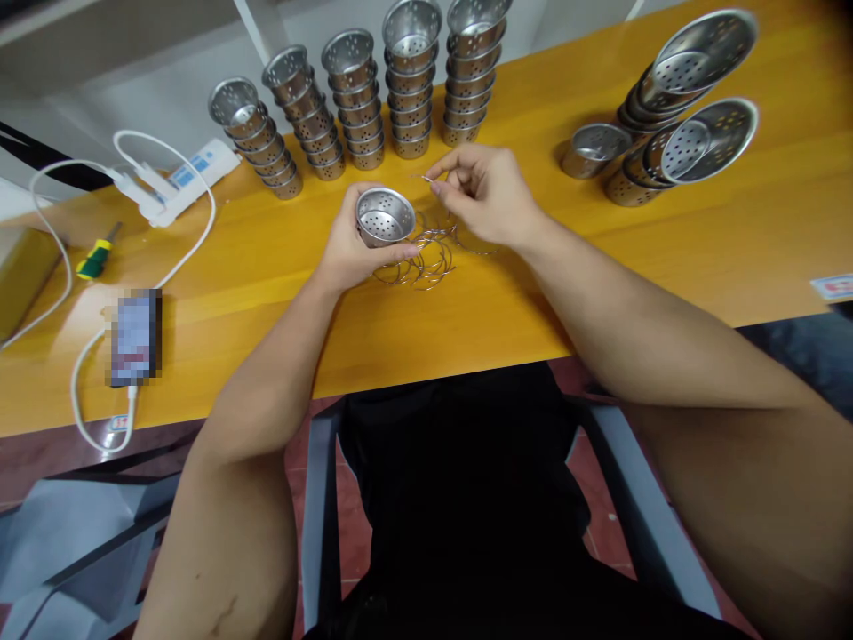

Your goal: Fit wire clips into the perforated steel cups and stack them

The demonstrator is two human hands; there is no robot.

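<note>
I see my left hand clamped around a perforated steel cup, its mouth tilted up. Just right of it, my right hand pinches a thin wire piece between fingertips, above the wire rings lying on the table.

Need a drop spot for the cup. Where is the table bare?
Bare: table between phone and left hand; also near edge right of right hand, below the tipped stacks. Crowded: wire rings under the hands, upright stacks behind, cable and screwdriver far left.
</note>
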